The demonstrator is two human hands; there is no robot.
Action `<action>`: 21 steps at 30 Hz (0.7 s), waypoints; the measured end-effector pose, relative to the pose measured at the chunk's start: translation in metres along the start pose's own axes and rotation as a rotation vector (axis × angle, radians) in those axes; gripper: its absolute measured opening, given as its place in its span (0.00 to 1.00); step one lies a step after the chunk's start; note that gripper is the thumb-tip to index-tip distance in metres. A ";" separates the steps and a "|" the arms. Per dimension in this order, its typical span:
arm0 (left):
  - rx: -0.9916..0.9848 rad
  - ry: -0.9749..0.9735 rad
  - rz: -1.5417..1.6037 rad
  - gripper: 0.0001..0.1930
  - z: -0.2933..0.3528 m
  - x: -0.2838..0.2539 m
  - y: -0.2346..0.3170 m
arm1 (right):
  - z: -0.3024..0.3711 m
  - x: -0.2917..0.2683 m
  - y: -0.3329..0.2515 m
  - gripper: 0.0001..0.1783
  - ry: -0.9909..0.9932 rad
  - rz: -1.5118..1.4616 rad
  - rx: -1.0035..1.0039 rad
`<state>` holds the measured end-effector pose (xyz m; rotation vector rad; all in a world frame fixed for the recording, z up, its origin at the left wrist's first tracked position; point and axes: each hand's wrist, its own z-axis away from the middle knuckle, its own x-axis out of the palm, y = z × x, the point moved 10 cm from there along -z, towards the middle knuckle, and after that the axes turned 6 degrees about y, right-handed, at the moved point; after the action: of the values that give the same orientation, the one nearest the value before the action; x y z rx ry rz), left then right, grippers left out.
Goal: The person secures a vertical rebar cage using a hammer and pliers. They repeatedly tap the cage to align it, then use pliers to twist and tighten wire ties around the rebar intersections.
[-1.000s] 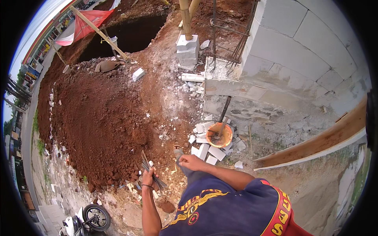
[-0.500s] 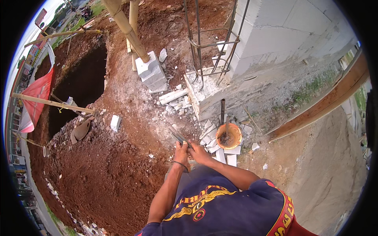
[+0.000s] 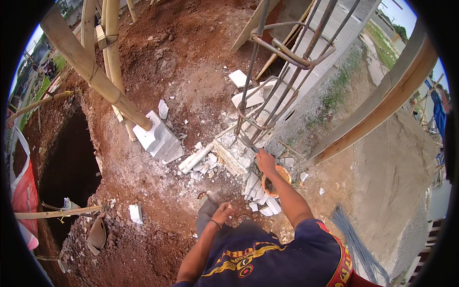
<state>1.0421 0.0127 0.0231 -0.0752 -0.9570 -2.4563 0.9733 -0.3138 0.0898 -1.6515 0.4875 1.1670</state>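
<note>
My right hand (image 3: 265,162) reaches forward to the foot of the steel rebar cage (image 3: 282,57). Its fingers are closed round a slim dark metal piece (image 3: 253,149), whose tip lies among the bars; most of it is hidden. Beneath my right forearm stands an orange-rimmed bucket (image 3: 285,173) with grey residue inside. My left hand (image 3: 222,213), a dark band at its wrist, hovers above my leg with curled fingers. Whatever may be in it is too small to make out. The cage rises from a pale block base (image 3: 228,158) beside the light block wall (image 3: 337,52).
A bamboo pole (image 3: 91,71) stands on a chipped white block (image 3: 160,138). Broken block pieces (image 3: 258,189) lie round the bucket. On the left gapes a deep pit (image 3: 67,158). A curved wooden board (image 3: 377,105) and bundled thin rods (image 3: 356,244) are on the right.
My hands were together on long, thin dark metal pieces and have parted. The right one has moved forward to the rebar cage, the left one down. My view has shifted closer to the cage.
</note>
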 end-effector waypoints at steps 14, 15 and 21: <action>-0.080 0.158 -0.086 0.19 -0.005 -0.140 0.039 | -0.046 0.046 -0.010 0.08 0.211 0.115 0.012; -0.066 0.154 -0.124 0.19 -0.009 -0.134 0.042 | -0.047 0.043 -0.010 0.08 0.206 0.056 0.037; 0.039 0.100 -0.224 0.18 -0.020 -0.065 0.067 | -0.048 0.016 -0.030 0.08 0.233 -0.112 -0.036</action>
<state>1.1324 -0.0143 0.0353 0.1760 -1.0173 -2.6139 1.0256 -0.3407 0.0918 -1.8330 0.5150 0.9113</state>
